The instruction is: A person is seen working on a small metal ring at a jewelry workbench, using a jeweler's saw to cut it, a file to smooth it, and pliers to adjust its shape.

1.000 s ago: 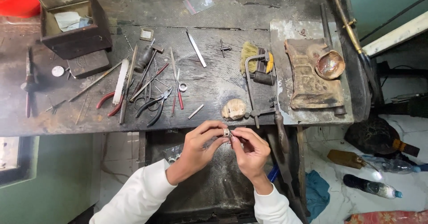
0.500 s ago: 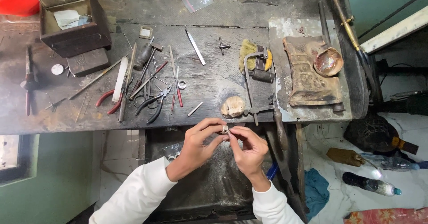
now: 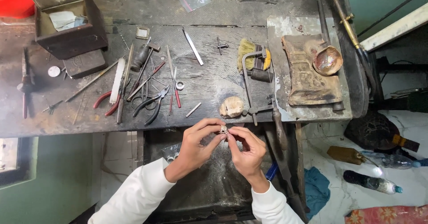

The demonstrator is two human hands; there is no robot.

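My left hand (image 3: 197, 147) and my right hand (image 3: 246, 149) meet just below the front edge of a worn wooden workbench (image 3: 209, 79). Between their fingertips they pinch a small silvery metal piece (image 3: 223, 129); it is too small to make out its shape. Both arms wear white sleeves. On the bench straight above the hands lies a pale rounded lump (image 3: 232, 106). A jeweller's saw frame (image 3: 255, 83) lies to its right.
Pliers (image 3: 150, 104), red-handled cutters (image 3: 106, 102), files and a small hammer (image 3: 143, 54) are scattered at bench left. An open dark box (image 3: 67, 23) stands back left, a brush (image 3: 252, 59) mid-bench, a charred block with a small copper-coloured bowl (image 3: 327, 60) right. Bottles (image 3: 372, 181) lie on the floor.
The hands stay together on the small piece, with only slight finger shifts. The view has drifted a little.
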